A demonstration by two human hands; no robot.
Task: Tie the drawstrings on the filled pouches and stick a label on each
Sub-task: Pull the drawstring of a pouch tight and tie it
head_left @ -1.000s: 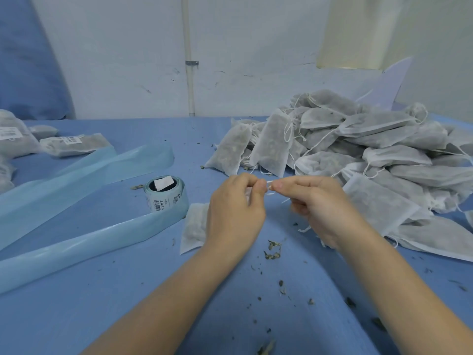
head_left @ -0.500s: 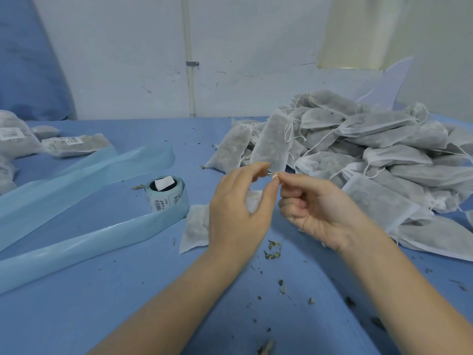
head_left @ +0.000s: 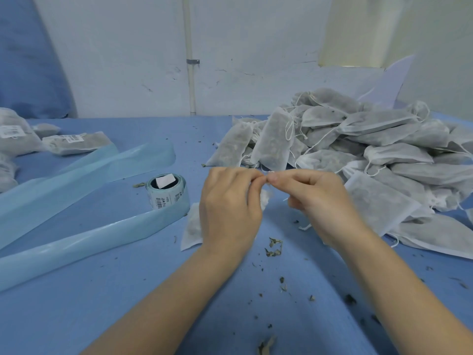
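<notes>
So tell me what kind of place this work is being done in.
Probably a small hand-packing workshop, not a home kitchen. A large heap of filled pouches is piled on a blue-covered table, a roll of barcode labels stands nearby, and labelled pouches lie at far left.

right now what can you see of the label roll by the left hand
The label roll stands on end on the blue table, left of the left hand and not touching it. Pale blue glossy backing wraps it; white labels with barcodes and black print face outward. A loose white label sits in its dark core. Its long backing strip trails away leftward.
</notes>
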